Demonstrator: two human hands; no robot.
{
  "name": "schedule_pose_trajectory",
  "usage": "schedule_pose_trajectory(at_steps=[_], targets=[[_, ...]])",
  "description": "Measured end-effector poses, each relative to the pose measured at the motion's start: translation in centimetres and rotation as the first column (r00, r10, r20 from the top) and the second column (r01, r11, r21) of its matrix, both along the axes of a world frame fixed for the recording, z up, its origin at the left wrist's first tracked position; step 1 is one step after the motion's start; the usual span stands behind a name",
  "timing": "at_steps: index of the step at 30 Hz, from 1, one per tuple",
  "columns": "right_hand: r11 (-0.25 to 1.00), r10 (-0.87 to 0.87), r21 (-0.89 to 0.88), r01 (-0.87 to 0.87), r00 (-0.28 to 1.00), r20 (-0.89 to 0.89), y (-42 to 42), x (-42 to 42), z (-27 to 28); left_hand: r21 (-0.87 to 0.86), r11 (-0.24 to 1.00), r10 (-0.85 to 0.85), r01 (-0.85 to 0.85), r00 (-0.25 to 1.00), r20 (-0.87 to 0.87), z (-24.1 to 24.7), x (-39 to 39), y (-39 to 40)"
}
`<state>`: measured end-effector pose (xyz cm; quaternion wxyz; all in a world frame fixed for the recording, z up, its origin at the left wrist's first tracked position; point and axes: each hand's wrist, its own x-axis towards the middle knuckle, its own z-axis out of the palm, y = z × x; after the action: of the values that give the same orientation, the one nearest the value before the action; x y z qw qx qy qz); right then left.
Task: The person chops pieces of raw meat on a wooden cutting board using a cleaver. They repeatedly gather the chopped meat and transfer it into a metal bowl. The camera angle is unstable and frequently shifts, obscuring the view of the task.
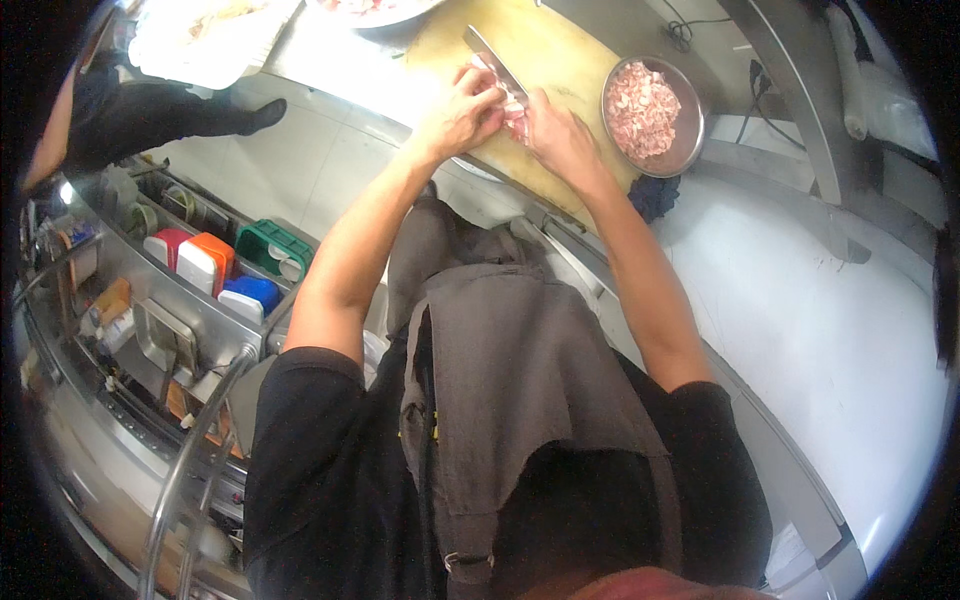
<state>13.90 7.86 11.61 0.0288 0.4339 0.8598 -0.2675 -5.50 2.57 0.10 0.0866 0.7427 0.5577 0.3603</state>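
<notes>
My right hand (560,139) is closed around the handle of a kitchen knife (499,64), whose broad blade points away from me across a yellowed cutting board (574,45). Against the blade's left side, my left hand (469,109) presses with bent fingers on raw meat (516,120). Pink and white pieces of it show between the two hands; the rest is hidden under my fingers. To the right of the board stands a round steel bowl (696,135) with chopped raw meat (641,109) in it.
A dark cloth (654,198) lies by the board's near right corner. Part of another bowl (382,16) with meat is at the top edge. A white tray (217,52) sits upper left, near another person's dark-clothed leg (165,116). Cables hang behind the steel bowl. Coloured containers (206,259) stand at left.
</notes>
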Motion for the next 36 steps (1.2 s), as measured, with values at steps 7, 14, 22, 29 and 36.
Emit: schedule_pose_trajectory(at_steps=[7,14,22,29,36], targets=[[0.997,-0.002,-0.081,0.012,0.991,0.131,-0.7,2.8,2.1,0.087,0.996,0.026,-0.023,0.999,-0.028,-1.2,-0.4,0.2],[0.998,0.023,-0.067,-0.018,0.997,0.070,-0.2,2.4,1.3,0.061,0.997,0.043,-0.041,0.998,-0.047,-1.7,-1.1,-0.6],[0.990,-0.034,-0.138,0.036,0.999,0.015,1.5,-0.4,-0.6,0.109,0.994,-0.017,0.027,0.996,-0.091,-1.7,-0.8,-0.1],[0.997,-0.079,0.018,0.079,0.997,0.009,-1.1,2.7,1.6,0.106,0.992,0.062,-0.067,0.997,0.046,0.5,-0.5,-0.6],[1.000,0.014,-0.016,-0.013,0.998,0.055,-1.4,0.5,3.0,0.143,0.986,0.076,-0.085,0.995,0.067,0.1,-0.6,-0.6]])
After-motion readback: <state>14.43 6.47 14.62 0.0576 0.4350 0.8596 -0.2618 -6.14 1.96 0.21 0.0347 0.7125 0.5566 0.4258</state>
